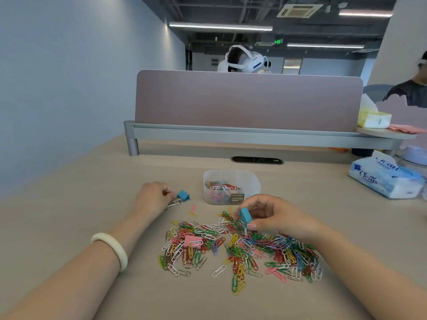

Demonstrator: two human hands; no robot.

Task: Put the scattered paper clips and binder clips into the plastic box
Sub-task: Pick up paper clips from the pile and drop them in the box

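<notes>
One blue metal binder clip (183, 195) is pinched by the left hand (153, 197), fingers partly hiding its handles. The right hand (277, 218) pinches another blue clip (245, 215) above coloured paper clips (265, 250).

Wall (69, 88): pale blue-grey, plain, left side.
Desk (92, 192): light wood-grain top; black cable slot (257, 160) near rear edge.
Partition (247, 100): mauve panel, upright on grey rail (231, 132) across desk rear.
Ceiling (208, 10): dark, exposed pipework; one square vent (299, 10).
Strip lights (220, 27): linear, lit, three in view.
</notes>
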